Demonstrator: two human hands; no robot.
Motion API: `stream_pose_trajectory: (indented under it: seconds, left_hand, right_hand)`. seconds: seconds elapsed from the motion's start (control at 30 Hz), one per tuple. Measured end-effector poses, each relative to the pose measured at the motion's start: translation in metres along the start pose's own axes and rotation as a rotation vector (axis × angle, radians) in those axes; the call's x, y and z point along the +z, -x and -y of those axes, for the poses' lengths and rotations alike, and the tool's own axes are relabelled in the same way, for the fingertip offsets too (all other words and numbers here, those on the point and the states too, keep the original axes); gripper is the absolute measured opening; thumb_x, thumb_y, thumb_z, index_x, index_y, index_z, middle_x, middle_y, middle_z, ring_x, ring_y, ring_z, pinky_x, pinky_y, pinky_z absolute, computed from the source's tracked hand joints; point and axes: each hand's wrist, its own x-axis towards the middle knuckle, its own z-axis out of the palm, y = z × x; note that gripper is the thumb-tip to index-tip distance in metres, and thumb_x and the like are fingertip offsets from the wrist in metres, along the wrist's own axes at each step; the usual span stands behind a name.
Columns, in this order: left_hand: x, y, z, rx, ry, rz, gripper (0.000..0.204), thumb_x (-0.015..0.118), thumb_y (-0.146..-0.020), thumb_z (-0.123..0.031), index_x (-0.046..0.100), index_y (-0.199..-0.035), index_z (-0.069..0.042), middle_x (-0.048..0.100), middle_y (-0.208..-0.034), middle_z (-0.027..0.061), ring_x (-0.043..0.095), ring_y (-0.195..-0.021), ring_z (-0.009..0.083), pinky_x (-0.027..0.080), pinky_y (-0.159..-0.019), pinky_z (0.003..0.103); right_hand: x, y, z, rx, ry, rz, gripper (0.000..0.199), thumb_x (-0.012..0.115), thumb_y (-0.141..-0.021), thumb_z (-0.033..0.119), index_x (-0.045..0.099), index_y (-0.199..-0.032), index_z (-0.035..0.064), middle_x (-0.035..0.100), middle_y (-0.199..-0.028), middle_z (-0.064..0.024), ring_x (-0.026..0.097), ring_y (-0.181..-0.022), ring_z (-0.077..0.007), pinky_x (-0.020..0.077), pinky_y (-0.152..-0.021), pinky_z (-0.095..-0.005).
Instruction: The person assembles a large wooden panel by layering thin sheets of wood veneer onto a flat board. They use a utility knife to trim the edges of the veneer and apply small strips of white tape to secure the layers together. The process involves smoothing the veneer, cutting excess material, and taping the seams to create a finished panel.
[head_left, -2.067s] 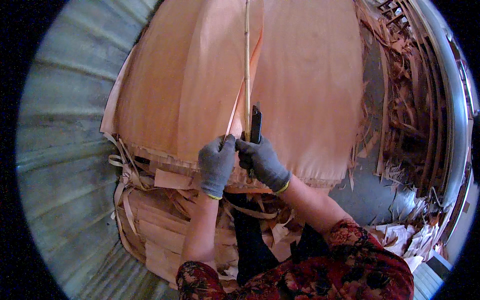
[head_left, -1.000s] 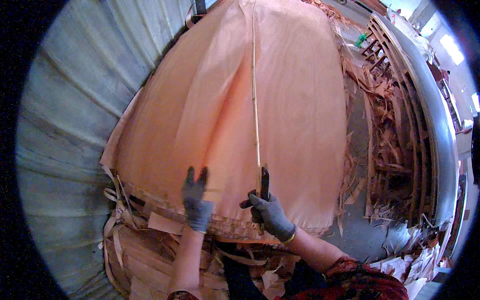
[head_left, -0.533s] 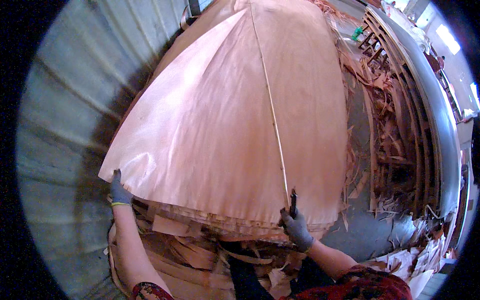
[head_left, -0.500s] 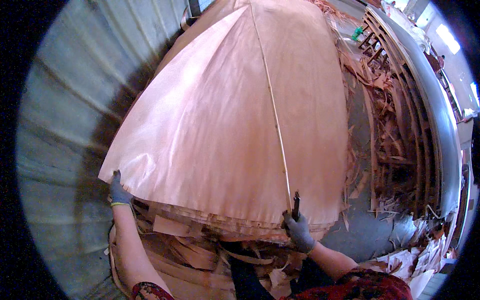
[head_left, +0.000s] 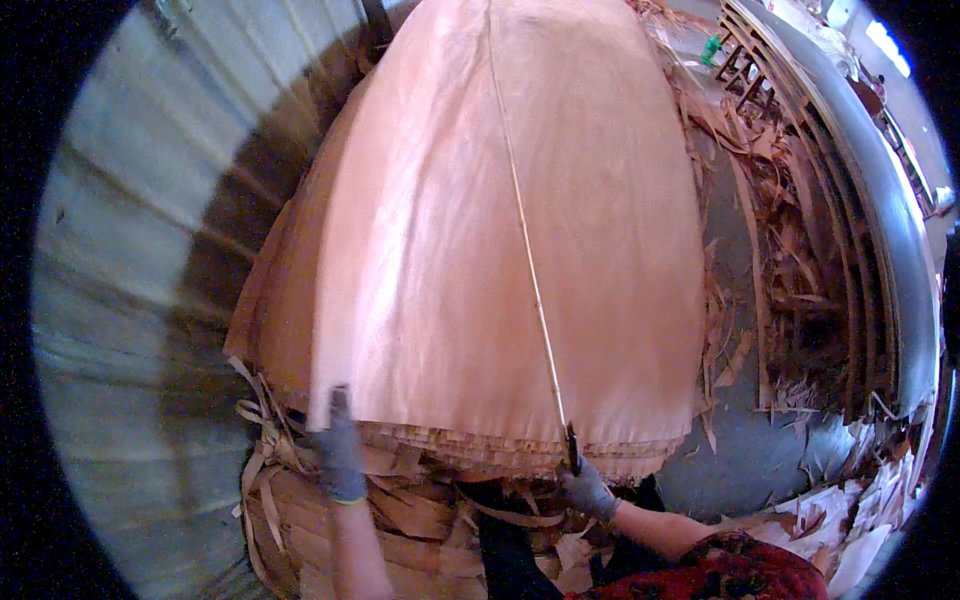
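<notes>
A thin reddish-brown wood veneer sheet (head_left: 450, 270) lies over a tall stack, its left side raised in long folds. At its near left corner is my left hand (head_left: 342, 458) in a grey glove, pinching the edge with the thumb on top; it is a little blurred by motion. My right hand (head_left: 588, 490), also gloved, is closed at the near edge around a slim dark tool (head_left: 572, 450), whose kind I cannot make out. A long thin bamboo stick (head_left: 530, 260) runs from that hand away across the sheet.
Layered veneer edges (head_left: 510, 446) show beneath the sheet. Torn veneer strips (head_left: 420, 520) lie around my legs. A pale corrugated wall (head_left: 130, 300) stands close on the left. To the right are grey floor (head_left: 725, 470), scraps and a rack of stacked boards (head_left: 850, 200).
My left hand has moved right and toward me with the sheet's corner, uncovering the stack's left side. My right hand has shifted slightly left and nearer, and the stick has moved left with it.
</notes>
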Motion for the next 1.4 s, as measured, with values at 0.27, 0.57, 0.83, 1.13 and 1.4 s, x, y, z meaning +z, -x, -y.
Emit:
stream_pose_trajectory:
  seconds: [0.27,0.57,0.83,1.13,1.4]
  left_hand:
    - [0.184,0.094,-0.037,0.988,-0.522,0.388,0.045,0.05,-0.068,-0.003,0.055,-0.112,-0.003,0.058,-0.107,0.0162,0.056,-0.096,0.0306,0.043,-0.081,0.041]
    - [0.299,0.168,0.034,1.02,-0.907,0.622,0.038,0.045,-0.077,-0.015,0.054,-0.113,-0.006,0.058,-0.108,0.0166,0.055,-0.096,0.0285,0.041,-0.081,0.04]
    - [0.308,0.169,0.041,0.787,-0.441,1.302,0.037,0.051,-0.079,-0.017,0.055,-0.114,-0.005,0.058,-0.114,0.0126,0.057,-0.101,0.029,0.042,-0.088,0.038]
    - [0.178,0.108,0.04,-0.102,0.337,0.616,0.056,0.058,-0.084,-0.031,0.04,-0.129,-0.002,0.059,-0.109,0.0102,0.054,-0.103,0.0175,0.036,-0.096,0.033]
    - [0.052,0.191,0.073,-0.427,0.133,0.519,0.043,0.056,-0.087,-0.019,0.046,-0.123,0.003,0.059,-0.101,0.0087,0.058,-0.089,0.0179,0.046,-0.082,0.028]
  right_hand:
    - [0.004,-0.01,-0.016,-0.048,-0.099,0.091,0.018,0.053,-0.086,0.011,0.051,-0.103,0.0048,0.051,-0.076,0.0016,0.045,-0.065,-0.0083,0.0403,-0.057,-0.025]
    - [-0.007,-0.003,-0.028,0.083,-0.776,0.002,0.035,0.054,-0.086,0.012,0.044,-0.119,0.0086,0.06,-0.092,-0.0026,0.053,-0.076,-0.0121,0.0456,-0.062,-0.0288]
    - [-0.048,0.02,0.0,-0.213,0.056,-0.391,0.061,0.05,-0.083,0.002,0.023,-0.137,0.0037,0.053,-0.115,-0.016,0.054,-0.09,-0.019,0.0438,-0.077,-0.0285]
    - [-0.094,-0.008,0.028,-0.403,0.092,-0.544,0.067,0.055,-0.083,0.013,0.019,-0.139,0.0117,0.056,-0.089,-0.0164,0.053,-0.066,-0.0248,0.0433,-0.058,-0.0358]
    - [-0.106,0.072,0.027,-0.276,0.282,-0.396,0.06,0.053,-0.081,0.01,0.029,-0.135,0.0088,0.053,-0.113,-0.0219,0.059,-0.091,-0.033,0.0476,-0.073,-0.0365]
